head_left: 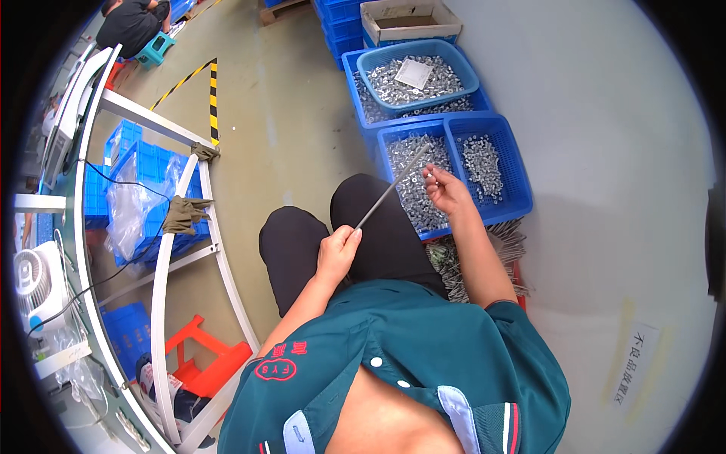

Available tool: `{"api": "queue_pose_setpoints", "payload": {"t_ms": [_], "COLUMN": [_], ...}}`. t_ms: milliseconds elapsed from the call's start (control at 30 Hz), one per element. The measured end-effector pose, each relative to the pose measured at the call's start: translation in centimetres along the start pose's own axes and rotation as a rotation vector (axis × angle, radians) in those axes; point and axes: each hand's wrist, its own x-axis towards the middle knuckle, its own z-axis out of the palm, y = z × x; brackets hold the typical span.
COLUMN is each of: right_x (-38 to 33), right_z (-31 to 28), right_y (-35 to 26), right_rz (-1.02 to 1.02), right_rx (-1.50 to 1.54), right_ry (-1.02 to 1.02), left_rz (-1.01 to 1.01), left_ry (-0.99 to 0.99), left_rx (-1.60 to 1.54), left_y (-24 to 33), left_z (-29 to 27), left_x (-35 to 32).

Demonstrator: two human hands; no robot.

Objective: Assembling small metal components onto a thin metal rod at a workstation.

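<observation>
My left hand is closed around the lower end of a thin grey metal rod, which slants up and away to the right over my knee. Near the rod's far end, my right hand has its fingertips pinched together. A small silver metal part seems to show between them, partly hidden by the fingers. Beneath that hand stands a blue divided basket. Its larger left compartment holds many small silver parts, and its right compartment holds a smaller heap.
Behind the basket, a light-blue basin of silver parts carries a white card. A cardboard box stands farther back. Bundled metal rods lie close by my right forearm. At left are a white-framed bench and a red stool.
</observation>
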Motion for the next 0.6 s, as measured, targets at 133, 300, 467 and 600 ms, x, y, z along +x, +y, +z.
{"api": "queue_pose_setpoints", "payload": {"t_ms": [133, 300, 467, 600], "right_x": [-0.9, -1.7, -2.5, -2.9], "right_z": [1.5, 3.5, 5.3, 6.1], "right_y": [-0.8, -2.0, -2.9, -3.1], "right_rz": [-0.012, -0.003, -0.013, 0.045], "right_rx": [0.05, 0.127, 0.121, 0.144], "right_ry": [-0.068, -0.114, -0.188, -0.217], "left_rz": [0.016, 0.074, 0.087, 0.092], "left_ry": [0.015, 0.022, 0.015, 0.031], "left_rx": [0.032, 0.096, 0.143, 0.128], "left_y": [0.1, 0.1, 0.1, -0.2], "left_z": [-0.1, -0.1, -0.2, 0.0], "left_x": [-0.1, -0.3, -0.4, -0.5]}}
